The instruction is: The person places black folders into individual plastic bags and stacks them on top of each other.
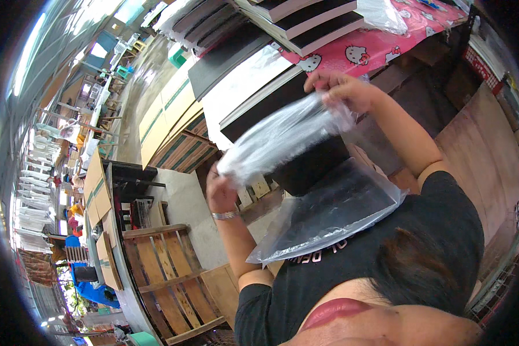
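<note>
Plastic bag point(328, 216), clear and limp, rests nearest, against the person's black shirt point(421, 230). Beyond it, a second clear bag point(279, 138) is stretched between both hands. Left hand point(220, 193) is closed on its lower end; right hand point(343, 89) pinches its upper end. Film appears light, soft and slippery; grip at the edges. Farthest: stacked black boards point(305, 17), pink sheet point(380, 40) and wooden pallet point(167, 277).
</note>
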A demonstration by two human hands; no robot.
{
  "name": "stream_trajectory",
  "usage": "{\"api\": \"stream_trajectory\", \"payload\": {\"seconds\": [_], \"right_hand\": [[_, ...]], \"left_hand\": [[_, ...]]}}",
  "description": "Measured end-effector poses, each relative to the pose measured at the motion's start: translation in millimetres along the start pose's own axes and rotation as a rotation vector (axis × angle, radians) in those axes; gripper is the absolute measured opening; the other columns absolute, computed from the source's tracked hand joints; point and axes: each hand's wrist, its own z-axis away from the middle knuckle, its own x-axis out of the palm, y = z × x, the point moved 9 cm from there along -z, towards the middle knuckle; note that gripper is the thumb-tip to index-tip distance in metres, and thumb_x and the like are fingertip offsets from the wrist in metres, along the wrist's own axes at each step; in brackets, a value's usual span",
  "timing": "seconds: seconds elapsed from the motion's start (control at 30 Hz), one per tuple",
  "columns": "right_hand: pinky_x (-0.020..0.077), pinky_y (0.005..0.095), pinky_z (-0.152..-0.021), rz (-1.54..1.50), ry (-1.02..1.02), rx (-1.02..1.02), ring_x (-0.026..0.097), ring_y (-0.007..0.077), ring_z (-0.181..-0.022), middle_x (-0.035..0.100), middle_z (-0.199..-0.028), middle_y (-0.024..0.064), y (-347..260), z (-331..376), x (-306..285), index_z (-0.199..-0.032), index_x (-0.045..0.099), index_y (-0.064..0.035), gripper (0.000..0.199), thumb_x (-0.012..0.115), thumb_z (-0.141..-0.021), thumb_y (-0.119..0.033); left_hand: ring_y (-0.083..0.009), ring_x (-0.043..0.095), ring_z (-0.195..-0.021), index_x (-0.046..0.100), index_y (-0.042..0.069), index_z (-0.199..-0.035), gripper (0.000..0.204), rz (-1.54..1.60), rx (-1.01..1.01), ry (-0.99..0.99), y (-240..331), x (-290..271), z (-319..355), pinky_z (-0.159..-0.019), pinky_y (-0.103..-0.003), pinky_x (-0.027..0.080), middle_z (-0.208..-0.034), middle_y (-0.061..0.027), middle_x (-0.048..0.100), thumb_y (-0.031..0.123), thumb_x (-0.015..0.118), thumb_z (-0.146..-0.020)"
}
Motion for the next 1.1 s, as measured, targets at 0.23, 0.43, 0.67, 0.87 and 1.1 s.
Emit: {"api": "stream_trajectory", "payload": {"seconds": [0.23,0.43,0.67,0.87,1.1], "right_hand": [[0.0434,0.032,-0.07,1.147,0.602,-0.46,0.054,0.0252,-0.078,0.051,-0.087,0.0129,-21.9,3.5,13.2,-0.112,0.056,-0.0057,0.042,0.054,-0.07,0.001],[0.0439,0.0289,-0.067,0.937,0.47,-0.414,0.054,0.0187,-0.074,0.052,-0.081,0.0077,-43.1,39.7,26.1,-0.093,0.06,-0.0005,0.019,0.055,-0.075,-0.002],[0.0388,0.0175,-0.054,0.258,0.178,0.164,0.052,0.0044,-0.066,0.055,-0.076,-0.0026,-19.3,57.9,19.1,-0.097,0.06,-0.0048,0.025,0.066,-0.073,-0.011],[0.0432,0.0217,-0.063,-0.096,0.034,0.489,0.054,0.0097,-0.071,0.057,-0.084,0.0012,79.0,129.2,17.9,-0.104,0.058,-0.0034,0.039,0.072,-0.068,-0.013],[0.0443,0.0276,-0.075,-0.251,0.012,0.692,0.053,0.0146,-0.094,0.057,-0.098,0.0056,274.9,137.9,-68.0,-0.114,0.052,-0.0023,0.04,0.065,-0.077,-0.012]], "left_hand": [[-0.0148,0.05,-0.06,0.049,-0.004,-0.121,0.043,-0.995,0.294,0.563,4.1,-44.2,-39.2,-0.055,-0.028,0.042,-0.072,-0.0084,0.058,0.001,0.042,-0.079],[-0.0089,0.047,-0.057,0.049,0.0,-0.125,0.045,-1.164,0.242,0.504,29.3,22.3,26.3,-0.053,-0.026,0.039,-0.064,-0.0068,0.055,0.002,0.045,-0.08],[-0.0038,0.044,-0.058,0.066,-0.001,-0.078,0.023,-0.802,-0.358,0.19,38.1,2.6,41.7,-0.052,-0.02,0.033,-0.063,0.0043,0.053,0.018,0.056,-0.086],[-0.0086,0.056,-0.066,0.061,-0.007,-0.091,0.026,-0.476,-0.872,-0.122,-64.3,-14.8,104.8,-0.06,-0.023,0.045,-0.078,-0.004,0.063,0.016,0.063,-0.081],[-0.0168,0.061,-0.072,0.063,-0.003,-0.092,0.021,-0.34,-0.974,0.079,-229.3,-120.9,115.5,-0.065,-0.03,0.05,-0.08,-0.0114,0.063,0.014,0.062,-0.08]]}}
